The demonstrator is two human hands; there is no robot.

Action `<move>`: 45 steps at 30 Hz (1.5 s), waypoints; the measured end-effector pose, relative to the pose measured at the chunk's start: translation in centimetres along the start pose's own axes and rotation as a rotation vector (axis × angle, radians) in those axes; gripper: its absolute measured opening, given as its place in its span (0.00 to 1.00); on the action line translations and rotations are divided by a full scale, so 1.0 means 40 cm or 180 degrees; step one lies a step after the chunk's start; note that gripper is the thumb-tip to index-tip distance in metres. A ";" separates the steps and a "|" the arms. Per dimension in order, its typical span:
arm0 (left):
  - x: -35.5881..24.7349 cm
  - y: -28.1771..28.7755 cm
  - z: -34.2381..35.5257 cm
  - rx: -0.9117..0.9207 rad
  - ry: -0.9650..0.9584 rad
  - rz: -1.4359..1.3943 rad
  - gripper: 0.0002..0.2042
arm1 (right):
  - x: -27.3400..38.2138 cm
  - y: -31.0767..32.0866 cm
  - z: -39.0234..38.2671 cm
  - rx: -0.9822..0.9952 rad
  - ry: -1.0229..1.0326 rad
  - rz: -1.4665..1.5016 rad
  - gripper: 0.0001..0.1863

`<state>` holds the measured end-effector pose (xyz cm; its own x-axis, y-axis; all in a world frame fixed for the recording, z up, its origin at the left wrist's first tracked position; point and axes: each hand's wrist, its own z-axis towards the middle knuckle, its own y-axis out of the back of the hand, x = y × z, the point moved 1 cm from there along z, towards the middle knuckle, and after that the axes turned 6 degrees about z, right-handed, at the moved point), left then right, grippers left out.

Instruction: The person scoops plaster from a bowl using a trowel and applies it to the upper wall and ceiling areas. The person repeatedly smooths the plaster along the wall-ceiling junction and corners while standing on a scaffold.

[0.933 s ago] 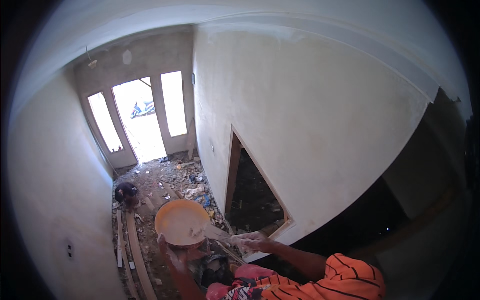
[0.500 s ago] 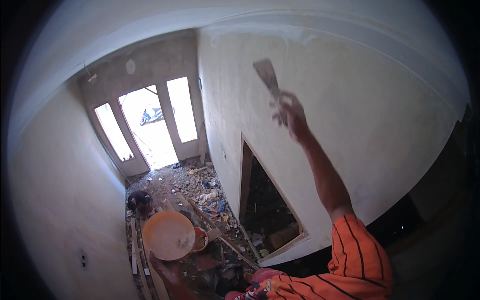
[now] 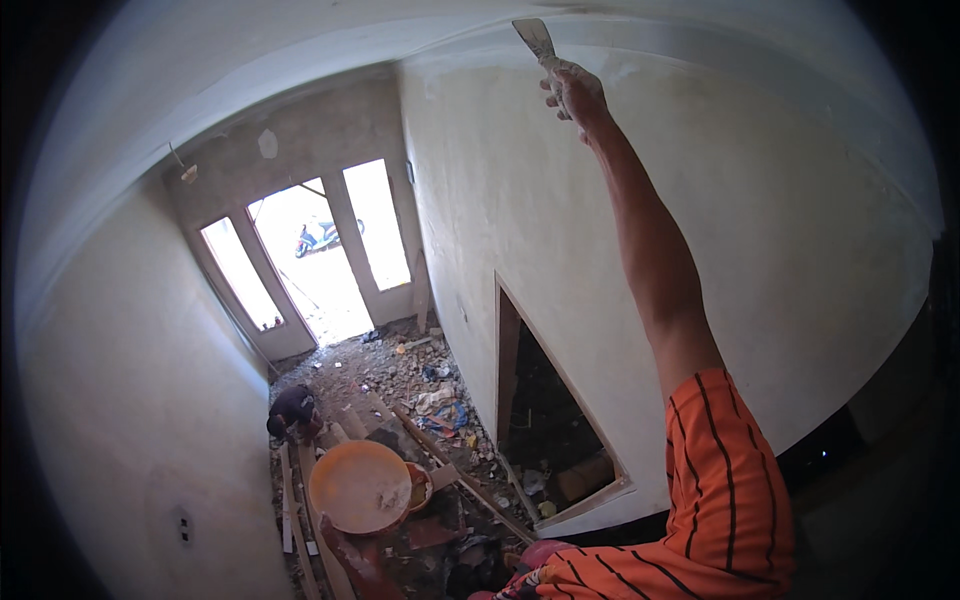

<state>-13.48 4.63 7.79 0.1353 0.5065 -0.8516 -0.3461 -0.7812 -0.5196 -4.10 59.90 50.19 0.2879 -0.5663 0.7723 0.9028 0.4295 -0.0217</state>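
My right hand (image 3: 577,97) is raised high in front of me, its fingers closed round the handle of a putty knife (image 3: 535,40). The handle and fingers are smeared with pale plaster. The blade points up and overlaps the moulding (image 3: 640,45) where the wall meets the ceiling; whether it touches, I cannot tell. My left hand is out of sight. Far below stands a round orange basin (image 3: 360,487) with a pale coating inside.
Beside the basin is a smaller orange bucket (image 3: 419,487). Rubble (image 3: 400,360) and long planks (image 3: 326,560) cover the floor. A person in dark clothes (image 3: 293,408) bends over at left. The right wall has a framed opening (image 3: 550,410); a bright doorway (image 3: 315,262) lies beyond.
My right arm has stretched upward, carrying the putty knife from the open wall area to the ceiling moulding. The view has shifted slightly, and the person below has moved a little.
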 end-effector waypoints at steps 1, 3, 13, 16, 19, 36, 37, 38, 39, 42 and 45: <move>-0.013 -0.011 -0.003 -0.0008 0.0099 -0.0070 0.35 | 0.005 0.006 0.004 0.0017 -0.0006 -0.0017 0.27; -0.024 -0.027 -0.008 -0.0006 0.0225 -0.0233 0.35 | 0.013 0.008 0.015 -0.0020 -0.0050 0.0044 0.27; 0.034 0.024 0.011 0.0044 0.0043 -0.0034 0.35 | 0.028 0.030 0.053 -0.0129 0.0087 0.0464 0.23; -0.004 -0.010 0.007 0.0122 0.0543 -0.0312 0.35 | 0.026 0.038 0.039 -0.0184 0.0211 0.0629 0.22; -0.023 -0.034 -0.028 0.0115 0.0354 -0.0399 0.31 | 0.031 0.031 0.019 -0.0247 0.0334 0.0741 0.21; 0.028 0.005 -0.062 -0.0061 0.0496 -0.0828 0.32 | 0.016 0.003 -0.045 -0.0115 0.0122 0.0832 0.20; 0.030 0.013 -0.061 -0.0007 0.0431 -0.0673 0.31 | 0.019 -0.002 -0.028 -0.0115 0.0095 0.0865 0.19; 0.026 0.014 -0.062 0.0044 0.0358 -0.0522 0.30 | 0.021 -0.007 -0.010 -0.0109 0.0072 0.0903 0.19; 0.027 0.009 -0.065 0.0125 0.0289 -0.0604 0.30 | 0.018 -0.005 0.008 -0.0162 0.0131 0.0917 0.19; 0.026 -0.002 -0.071 0.0162 0.0266 -0.0813 0.31 | 0.015 -0.001 0.030 -0.0277 0.0267 0.0926 0.18; 0.024 0.000 -0.067 0.0004 0.0475 -0.0886 0.35 | 0.037 0.009 0.022 -0.0318 0.0322 0.0929 0.18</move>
<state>-10.86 4.14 6.80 0.3599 0.6416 -0.6774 -0.2777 -0.6194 -0.7343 -3.62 59.84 51.90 0.5650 -0.4986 0.6574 0.8029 0.5158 -0.2989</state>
